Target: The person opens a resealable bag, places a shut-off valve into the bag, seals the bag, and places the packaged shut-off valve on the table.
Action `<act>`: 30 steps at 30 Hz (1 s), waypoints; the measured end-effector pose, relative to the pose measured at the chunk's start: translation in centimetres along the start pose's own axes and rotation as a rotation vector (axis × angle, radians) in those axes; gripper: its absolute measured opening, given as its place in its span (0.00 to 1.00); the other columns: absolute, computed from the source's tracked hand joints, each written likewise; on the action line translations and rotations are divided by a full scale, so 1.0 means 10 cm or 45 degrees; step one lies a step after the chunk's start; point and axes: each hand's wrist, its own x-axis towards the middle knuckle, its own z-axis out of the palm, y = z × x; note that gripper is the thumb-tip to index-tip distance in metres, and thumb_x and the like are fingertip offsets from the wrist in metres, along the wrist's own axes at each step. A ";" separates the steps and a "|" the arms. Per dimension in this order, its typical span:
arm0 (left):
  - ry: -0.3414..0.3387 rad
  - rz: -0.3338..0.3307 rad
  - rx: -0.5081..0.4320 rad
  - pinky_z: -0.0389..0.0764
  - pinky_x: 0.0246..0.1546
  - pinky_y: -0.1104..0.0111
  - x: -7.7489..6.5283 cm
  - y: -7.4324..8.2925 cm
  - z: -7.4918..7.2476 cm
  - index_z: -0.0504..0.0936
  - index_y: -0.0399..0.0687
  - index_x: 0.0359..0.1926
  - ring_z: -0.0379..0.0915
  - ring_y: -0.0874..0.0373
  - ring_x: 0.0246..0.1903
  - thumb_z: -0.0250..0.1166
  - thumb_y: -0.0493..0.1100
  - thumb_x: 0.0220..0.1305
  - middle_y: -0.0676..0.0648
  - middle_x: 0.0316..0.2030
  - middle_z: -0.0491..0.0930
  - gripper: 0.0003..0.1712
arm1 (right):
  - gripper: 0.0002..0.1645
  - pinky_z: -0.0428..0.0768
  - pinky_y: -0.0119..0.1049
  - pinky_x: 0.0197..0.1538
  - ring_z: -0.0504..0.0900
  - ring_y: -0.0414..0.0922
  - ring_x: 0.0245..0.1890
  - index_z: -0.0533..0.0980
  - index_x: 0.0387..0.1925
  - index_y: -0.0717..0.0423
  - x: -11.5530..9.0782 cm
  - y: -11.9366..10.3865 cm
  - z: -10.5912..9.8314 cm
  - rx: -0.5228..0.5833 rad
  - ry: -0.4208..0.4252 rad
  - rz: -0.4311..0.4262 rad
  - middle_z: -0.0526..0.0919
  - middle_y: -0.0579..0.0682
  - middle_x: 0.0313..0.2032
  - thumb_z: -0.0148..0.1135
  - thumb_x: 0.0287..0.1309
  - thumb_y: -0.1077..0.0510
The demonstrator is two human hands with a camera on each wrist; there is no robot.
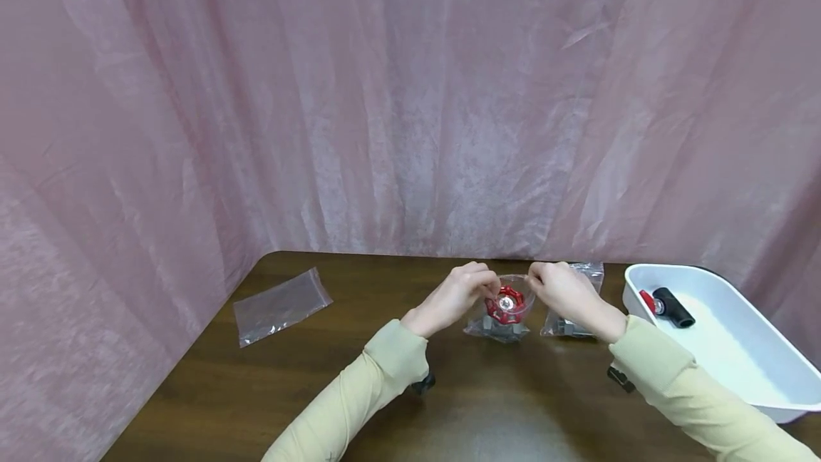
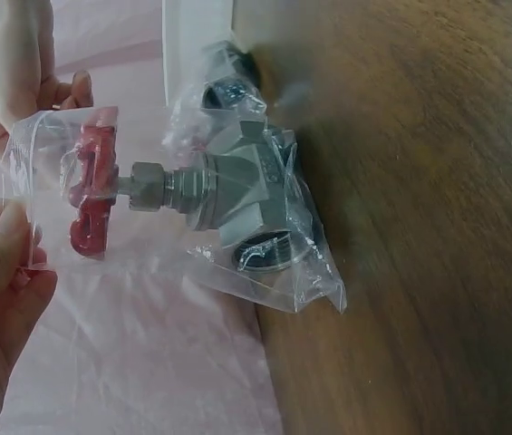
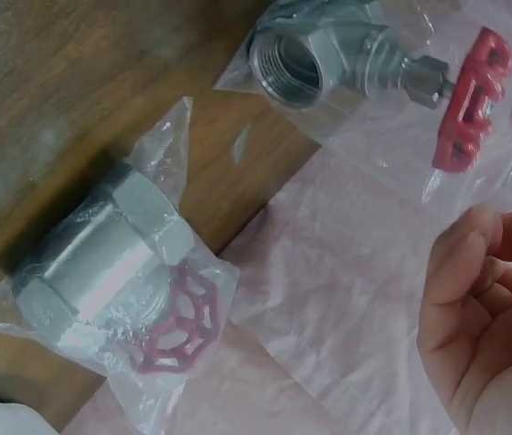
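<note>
A metal valve (image 2: 228, 186) with a red handwheel (image 1: 505, 305) stands upright inside a clear plastic bag (image 2: 301, 285) on the table. The left hand (image 1: 457, 296) pinches one side of the bag's upper rim between thumb and fingers. On the opposite side, the right hand (image 1: 569, 296) pinches the rim with thumb and forefinger. The bag's mouth is spread between them, just above the handwheel. Behind the right hand lies another bagged valve (image 3: 111, 263), its red handwheel (image 3: 181, 326) showing through the plastic; the hand partly covers it in the head view.
On the left of the brown table (image 1: 333, 376) lies a flat clear bag (image 1: 282, 307). A white tray (image 1: 763, 323) at the right holds a black pipe-like piece (image 1: 673, 307) with a red part (image 1: 648, 301). A pink curtain (image 1: 410, 105) hangs behind the table.
</note>
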 end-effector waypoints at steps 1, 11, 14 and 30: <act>0.003 -0.005 -0.002 0.69 0.35 0.81 0.01 0.00 -0.01 0.76 0.41 0.28 0.68 0.63 0.33 0.59 0.19 0.51 0.52 0.28 0.72 0.13 | 0.10 0.65 0.39 0.18 0.64 0.41 0.14 0.74 0.20 0.53 0.01 0.00 -0.02 0.006 0.000 0.008 0.66 0.42 0.13 0.53 0.56 0.62; 0.104 0.017 -0.033 0.69 0.34 0.79 0.01 0.00 -0.08 0.77 0.41 0.29 0.66 0.65 0.31 0.64 0.27 0.51 0.54 0.28 0.73 0.07 | 0.13 0.67 0.36 0.16 0.69 0.39 0.09 0.72 0.18 0.54 0.04 0.05 -0.12 0.151 -0.071 0.065 0.68 0.42 0.09 0.55 0.59 0.59; 0.171 0.014 -0.037 0.69 0.34 0.78 0.02 0.00 -0.11 0.76 0.43 0.28 0.66 0.66 0.31 0.64 0.28 0.51 0.55 0.27 0.73 0.08 | 0.15 0.67 0.38 0.17 0.69 0.39 0.10 0.70 0.17 0.53 0.07 0.03 -0.20 0.132 -0.059 0.079 0.69 0.42 0.08 0.55 0.58 0.57; 0.297 -0.105 -0.320 0.74 0.31 0.74 -0.07 0.06 -0.10 0.76 0.37 0.30 0.73 0.63 0.31 0.63 0.25 0.51 0.48 0.28 0.77 0.07 | 0.15 0.72 0.34 0.18 0.73 0.41 0.13 0.72 0.15 0.50 0.06 0.06 -0.48 0.302 -0.342 -0.058 0.73 0.44 0.12 0.59 0.56 0.58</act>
